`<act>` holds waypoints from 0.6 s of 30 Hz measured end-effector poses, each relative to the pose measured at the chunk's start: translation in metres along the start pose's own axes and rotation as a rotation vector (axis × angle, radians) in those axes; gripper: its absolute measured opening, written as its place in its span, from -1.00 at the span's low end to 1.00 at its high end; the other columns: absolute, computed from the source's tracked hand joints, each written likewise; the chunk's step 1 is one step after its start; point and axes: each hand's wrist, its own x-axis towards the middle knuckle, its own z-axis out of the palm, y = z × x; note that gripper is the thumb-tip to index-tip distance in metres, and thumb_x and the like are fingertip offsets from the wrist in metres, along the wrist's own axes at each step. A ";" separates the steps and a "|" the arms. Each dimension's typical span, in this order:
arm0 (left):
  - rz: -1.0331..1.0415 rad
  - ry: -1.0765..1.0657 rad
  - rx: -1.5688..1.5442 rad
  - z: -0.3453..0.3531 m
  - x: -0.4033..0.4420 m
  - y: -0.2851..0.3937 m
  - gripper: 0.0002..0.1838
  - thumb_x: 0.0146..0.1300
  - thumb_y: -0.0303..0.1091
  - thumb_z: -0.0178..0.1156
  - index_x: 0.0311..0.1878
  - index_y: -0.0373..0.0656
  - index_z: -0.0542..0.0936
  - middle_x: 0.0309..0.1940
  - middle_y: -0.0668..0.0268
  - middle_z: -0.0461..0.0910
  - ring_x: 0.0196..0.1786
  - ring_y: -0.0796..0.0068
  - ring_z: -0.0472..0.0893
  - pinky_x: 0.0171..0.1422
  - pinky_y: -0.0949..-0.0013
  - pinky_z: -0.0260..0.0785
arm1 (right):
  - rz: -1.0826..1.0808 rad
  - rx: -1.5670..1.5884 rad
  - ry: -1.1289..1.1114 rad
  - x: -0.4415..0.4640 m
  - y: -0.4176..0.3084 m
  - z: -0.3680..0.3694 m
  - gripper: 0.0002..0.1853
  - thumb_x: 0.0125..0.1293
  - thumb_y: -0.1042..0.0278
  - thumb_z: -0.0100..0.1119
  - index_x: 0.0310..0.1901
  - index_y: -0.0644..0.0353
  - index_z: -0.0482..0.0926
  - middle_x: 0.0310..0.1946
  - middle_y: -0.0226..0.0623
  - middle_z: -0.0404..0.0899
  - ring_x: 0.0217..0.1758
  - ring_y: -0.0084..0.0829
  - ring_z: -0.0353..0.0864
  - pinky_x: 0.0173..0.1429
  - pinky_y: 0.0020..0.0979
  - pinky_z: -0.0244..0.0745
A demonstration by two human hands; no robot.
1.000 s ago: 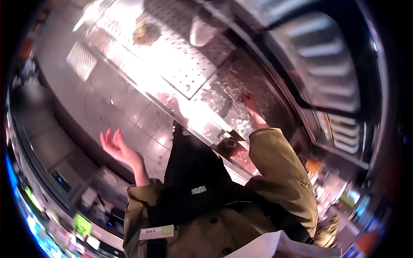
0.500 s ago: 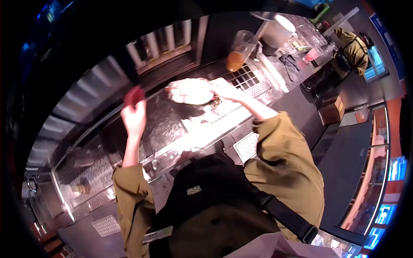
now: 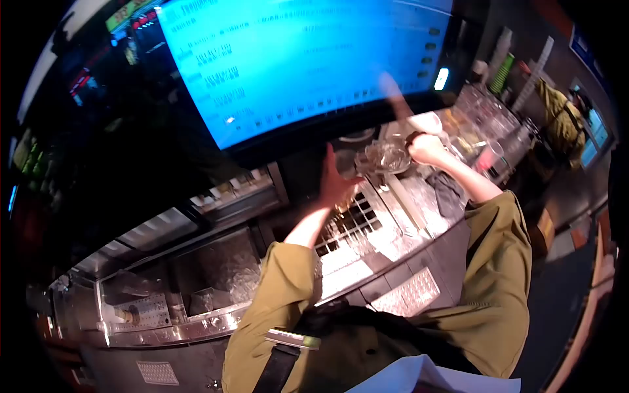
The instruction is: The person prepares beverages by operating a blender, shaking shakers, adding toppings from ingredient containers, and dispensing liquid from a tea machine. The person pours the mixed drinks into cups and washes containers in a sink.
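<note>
My left hand (image 3: 333, 187) reaches over the counter with thumb and fingers spread wide apart. It is beside a clear jug (image 3: 347, 164), and whether it touches the jug is unclear. Some amber liquid (image 3: 343, 204) shows just below the thumb. To the right, my right hand (image 3: 424, 147) is raised, with one finger stretched up before the lower right of a lit screen (image 3: 308, 59). That fingertip is blurred, so contact with the glass cannot be told. Clear containers (image 3: 386, 157) stand between the hands.
A barred drain (image 3: 357, 219) lies below my left hand. Further left is a metal ice bin (image 3: 216, 268). A dark cloth (image 3: 447, 195) and a cup with pink contents (image 3: 490, 156) are on the right. Another person (image 3: 563, 121) stands at the far right.
My view has swung up and right, bringing the screen in. My right hand has left the bright, washed-out item it was at and risen to the screen. My left hand has crossed toward the jug.
</note>
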 end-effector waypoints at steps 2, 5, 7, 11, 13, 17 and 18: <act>-0.056 0.031 -0.086 0.017 0.002 -0.006 0.26 -0.28 -0.23 0.50 0.38 -0.15 -0.22 0.18 -0.05 0.18 0.22 0.03 0.26 0.26 0.18 0.18 | -0.011 -0.186 -0.060 0.012 -0.018 -0.018 -0.61 0.19 0.10 -0.09 -0.20 0.25 0.56 -0.21 -0.03 0.58 -0.14 -0.15 0.60 -0.09 -0.23 0.47; -0.095 0.098 0.170 0.011 -0.011 0.035 0.20 -0.24 -0.19 0.46 0.39 -0.06 -0.19 0.16 -0.03 0.21 0.19 0.01 0.29 0.25 0.18 0.20 | -0.083 -0.310 -0.087 0.002 -0.054 -0.058 -0.65 0.24 0.13 -0.07 -0.18 0.22 0.56 -0.19 -0.11 0.59 -0.09 -0.20 0.58 -0.10 -0.23 0.47; -0.091 0.110 0.093 0.012 -0.016 0.034 0.19 -0.24 -0.23 0.45 0.39 -0.04 -0.17 0.18 -0.01 0.19 0.20 0.03 0.28 0.25 0.19 0.20 | -0.105 -0.392 -0.042 -0.004 -0.074 -0.063 -0.70 0.22 0.20 -0.06 -0.20 0.19 0.58 -0.20 -0.11 0.59 -0.11 -0.22 0.59 -0.11 -0.26 0.47; -0.099 0.149 0.033 -0.008 -0.040 0.028 0.19 -0.27 -0.29 0.46 0.38 -0.05 -0.16 0.18 0.02 0.20 0.21 0.11 0.30 0.26 0.22 0.22 | -0.310 -0.490 0.065 -0.025 -0.062 -0.048 -0.80 0.08 0.31 0.01 -0.44 0.22 0.61 -0.43 -0.08 0.60 -0.34 -0.22 0.61 -0.25 -0.27 0.46; -0.088 0.250 -0.107 -0.025 -0.058 0.023 0.21 -0.28 -0.26 0.47 0.37 -0.11 -0.17 0.16 0.02 0.23 0.20 0.14 0.31 0.24 0.22 0.23 | -0.311 -0.107 0.381 -0.027 -0.038 -0.014 -0.74 0.09 0.25 0.03 -0.47 0.30 0.58 -0.52 -0.03 0.56 -0.41 -0.14 0.58 -0.34 -0.20 0.43; -0.156 0.563 -0.122 -0.105 -0.119 0.091 0.22 -0.30 -0.23 0.49 0.36 -0.16 -0.17 0.15 -0.02 0.25 0.17 0.13 0.35 0.25 0.19 0.21 | -0.282 0.596 0.076 -0.031 -0.038 0.037 -0.72 0.18 0.30 0.01 -0.40 0.42 0.55 -0.68 -0.27 0.47 -0.72 -0.47 0.41 -0.65 -0.40 0.30; -0.138 0.615 -0.094 -0.133 -0.134 0.111 0.23 -0.30 -0.25 0.49 0.36 -0.11 -0.18 0.14 0.00 0.26 0.19 0.13 0.32 0.28 0.16 0.16 | -0.248 0.710 0.011 -0.033 -0.058 0.046 -0.73 0.21 0.32 -0.01 -0.37 0.41 0.55 -0.67 -0.33 0.45 -0.72 -0.54 0.38 -0.67 -0.47 0.26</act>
